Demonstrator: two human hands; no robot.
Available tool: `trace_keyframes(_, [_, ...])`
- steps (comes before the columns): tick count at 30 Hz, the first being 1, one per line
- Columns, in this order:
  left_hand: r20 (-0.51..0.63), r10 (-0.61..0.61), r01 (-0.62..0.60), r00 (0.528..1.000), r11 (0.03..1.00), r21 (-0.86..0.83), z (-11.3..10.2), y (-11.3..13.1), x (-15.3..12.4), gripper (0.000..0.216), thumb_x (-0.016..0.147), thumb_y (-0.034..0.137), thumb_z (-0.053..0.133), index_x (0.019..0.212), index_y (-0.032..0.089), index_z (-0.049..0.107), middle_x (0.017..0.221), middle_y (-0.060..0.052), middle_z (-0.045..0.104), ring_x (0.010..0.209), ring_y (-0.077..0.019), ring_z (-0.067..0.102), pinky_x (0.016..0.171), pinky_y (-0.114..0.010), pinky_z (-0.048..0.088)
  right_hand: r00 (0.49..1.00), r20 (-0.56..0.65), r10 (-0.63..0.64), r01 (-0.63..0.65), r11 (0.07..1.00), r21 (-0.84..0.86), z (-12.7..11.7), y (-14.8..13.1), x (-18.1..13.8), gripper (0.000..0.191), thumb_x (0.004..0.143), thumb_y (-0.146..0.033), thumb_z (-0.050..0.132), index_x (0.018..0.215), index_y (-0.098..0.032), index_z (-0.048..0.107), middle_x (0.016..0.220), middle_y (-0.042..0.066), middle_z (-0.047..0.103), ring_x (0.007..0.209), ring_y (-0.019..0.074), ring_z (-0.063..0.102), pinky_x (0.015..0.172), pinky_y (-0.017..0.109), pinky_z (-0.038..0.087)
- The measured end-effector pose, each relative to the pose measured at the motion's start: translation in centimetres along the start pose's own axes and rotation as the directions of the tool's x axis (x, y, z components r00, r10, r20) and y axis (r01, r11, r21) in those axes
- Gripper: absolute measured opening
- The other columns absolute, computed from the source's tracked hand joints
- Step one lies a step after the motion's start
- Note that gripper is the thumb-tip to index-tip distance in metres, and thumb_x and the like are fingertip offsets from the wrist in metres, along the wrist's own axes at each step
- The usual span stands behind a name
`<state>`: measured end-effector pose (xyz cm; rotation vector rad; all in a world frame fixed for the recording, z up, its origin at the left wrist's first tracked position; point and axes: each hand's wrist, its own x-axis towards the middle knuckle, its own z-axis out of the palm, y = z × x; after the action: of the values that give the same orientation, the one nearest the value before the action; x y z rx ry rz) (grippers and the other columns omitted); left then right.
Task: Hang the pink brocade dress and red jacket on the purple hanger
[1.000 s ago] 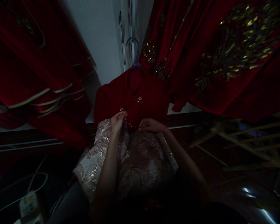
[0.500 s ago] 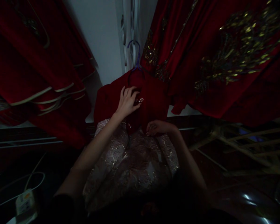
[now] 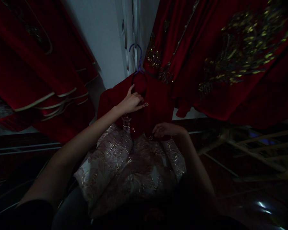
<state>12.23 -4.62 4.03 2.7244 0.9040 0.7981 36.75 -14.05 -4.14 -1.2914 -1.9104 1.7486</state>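
Note:
A short red jacket [image 3: 158,92] hangs in front of me on a purple hanger [image 3: 140,60]. My left hand [image 3: 132,101] lies at its front opening, one finger sticking up and the others curled in on the cloth's edge beside a beaded flower button [image 3: 146,104]. Lower down, my right hand [image 3: 165,129] has its fingers bent around the jacket's front edge near the hem, by another small bead ornament [image 3: 150,138]. A beaded tassel [image 3: 126,124] hangs on the left front panel. Beneath the jacket spreads a shiny pale brocade skirt [image 3: 156,172]. Dim light hides the fingertips.
Red garments with pale trim [image 3: 45,99] hang at the left. At the right hangs a red garment with gold sequins [image 3: 244,64]. A white metal rack [image 3: 135,28] carries the hanger. A slatted frame [image 3: 261,156] stands at lower right.
My left hand has turned and its spread fingers have curled in at the jacket's front opening. The tassel shows more now. My right hand has shifted slightly right.

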Motion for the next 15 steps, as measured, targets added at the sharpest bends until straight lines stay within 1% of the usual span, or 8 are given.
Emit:
trace_keyframes(3, [0.004, -0.009, 0.009, 1.0, 1.0, 0.01, 0.3, -0.1, 0.1, 0.013, 0.073, 0.03, 0.064, 0.075, 0.018, 0.065, 0.078, -0.002, 0.063, 0.101, -0.024, 0.06, 0.114, -0.062, 0.001, 0.998, -0.06, -0.005, 0.003, 1.0, -0.026, -0.2, -0.2, -0.3, 0.036, 0.068, -0.034, 0.075, 0.098, -0.016, 0.065, 0.09, 0.007, 0.072, 0.075, 0.0125, 0.067, 0.067, 0.024, 0.053])
trace_keyframes(7, [-0.028, 0.013, -0.013, 1.0, 1.0, 0.013, 0.4, 0.3, -0.1, 0.013, 0.073, 0.03, 0.064, 0.077, 0.018, 0.062, 0.074, -0.001, 0.06, 0.093, -0.0212, 0.061, 0.116, -0.059, 0.007, 0.996, -0.089, -0.024, 0.02, 0.999, -0.044, 0.0, -0.3, -0.4, 0.034, 0.072, -0.036, 0.072, 0.098, -0.016, 0.062, 0.084, 0.005, 0.071, 0.073, 0.0123, 0.067, 0.068, 0.025, 0.053])
trace_keyframes(9, [-0.038, 0.064, -0.062, 0.997, 0.998, 0.033, 0.4, 0.3, -0.4, 0.011, 0.076, 0.03, 0.062, 0.078, 0.018, 0.061, 0.071, 0.0, 0.058, 0.088, -0.019, 0.06, 0.117, -0.056, 0.012, 0.992, -0.106, -0.063, 0.056, 0.996, -0.072, 0.2, -0.7, -0.6, 0.033, 0.075, -0.036, 0.069, 0.1, -0.016, 0.061, 0.083, 0.005, 0.071, 0.073, 0.0125, 0.067, 0.068, 0.025, 0.052])
trace_keyframes(11, [-0.035, 0.151, -0.148, 0.988, 0.986, 0.082, 0.4, 0.0, -0.8, 0.011, 0.082, 0.029, 0.055, 0.079, 0.019, 0.061, 0.07, 0.001, 0.056, 0.084, -0.0164, 0.058, 0.118, -0.051, 0.017, 0.98, -0.137, -0.143, 0.13, 0.987, -0.093, 0.4, -1.5, -1.0, 0.032, 0.078, -0.036, 0.067, 0.102, -0.016, 0.061, 0.085, 0.005, 0.071, 0.076, 0.0133, 0.067, 0.07, 0.025, 0.052])
trace_keyframes(13, [-0.015, 0.258, -0.252, 0.966, 0.955, 0.153, 0.4, -0.4, -1.2, 0.017, 0.088, 0.027, 0.047, 0.082, 0.021, 0.061, 0.07, 0.001, 0.055, 0.081, -0.0145, 0.054, 0.119, -0.045, 0.021, 0.946, -0.212, -0.247, 0.228, 0.968, -0.107, 0.4, -2.9, -1.4, 0.031, 0.08, -0.036, 0.065, 0.103, -0.016, 0.061, 0.089, 0.006, 0.07, 0.082, 0.0144, 0.066, 0.074, 0.026, 0.051])
trace_keyframes(14, [-0.005, 0.3, -0.293, 0.954, 0.937, 0.19, 0.3, -0.7, -1.3, 0.021, 0.09, 0.026, 0.043, 0.084, 0.021, 0.062, 0.071, 0.001, 0.054, 0.08, -0.0141, 0.052, 0.119, -0.043, 0.022, 0.916, -0.268, -0.299, 0.277, 0.954, -0.116, 0.4, -3.8, -1.6, 0.029, 0.081, -0.036, 0.064, 0.103, -0.016, 0.061, 0.092, 0.007, 0.07, 0.086, 0.0146, 0.066, 0.076, 0.026, 0.051])
trace_keyframes(15, [0.005, 0.338, -0.33, 0.941, 0.916, 0.229, 0.3, -1.0, -1.4, 0.025, 0.092, 0.025, 0.039, 0.086, 0.021, 0.062, 0.071, 0.001, 0.053, 0.078, -0.014, 0.051, 0.119, -0.042, 0.024, 0.872, -0.34, -0.352, 0.325, 0.936, -0.136, 0.3, -4.7, -1.7, 0.028, 0.082, -0.036, 0.064, 0.101, -0.016, 0.062, 0.095, 0.007, 0.069, 0.088, 0.0144, 0.065, 0.078, 0.025, 0.05])
